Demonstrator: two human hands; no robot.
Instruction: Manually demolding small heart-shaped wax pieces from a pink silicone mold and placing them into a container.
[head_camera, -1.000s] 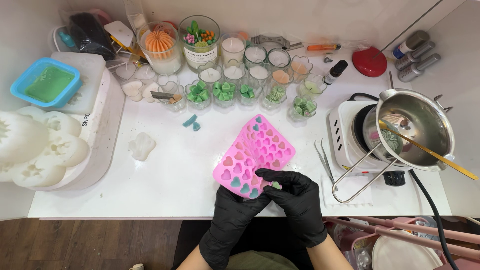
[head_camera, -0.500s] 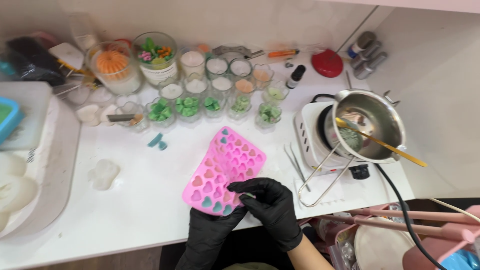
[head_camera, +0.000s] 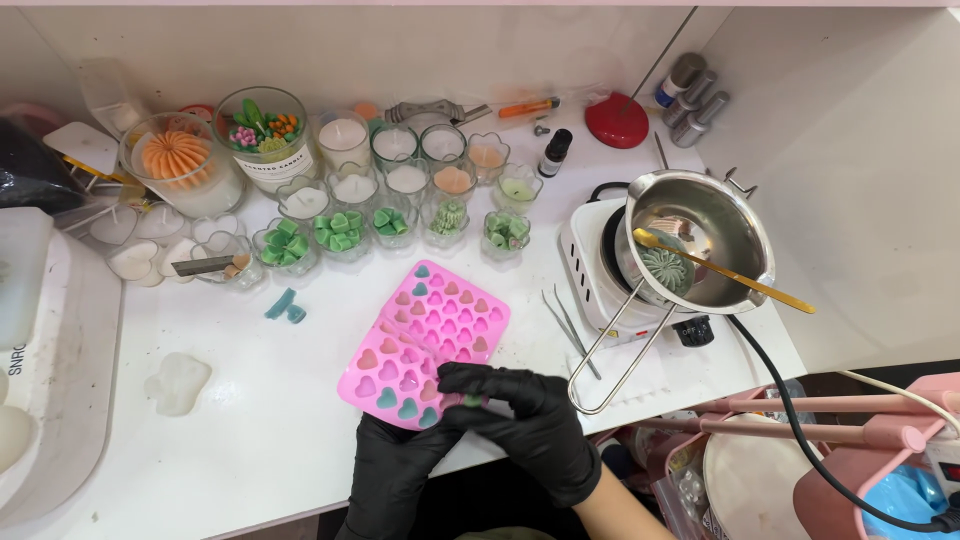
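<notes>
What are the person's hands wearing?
Both the left hand and the right hand wear snug black gloves, smooth and slightly shiny, with no markings to be seen. The gloves end at the wrist. No sleeve shows on the right forearm beyond the cuff.

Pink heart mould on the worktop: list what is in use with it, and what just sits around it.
In hand:
- pink heart mould
- left hand, under its near edge
- right hand, fingers on its near corner

Lying about:
- metal pot on the small white hotplate
- tweezers
- glass candle cups
- red lid
</notes>
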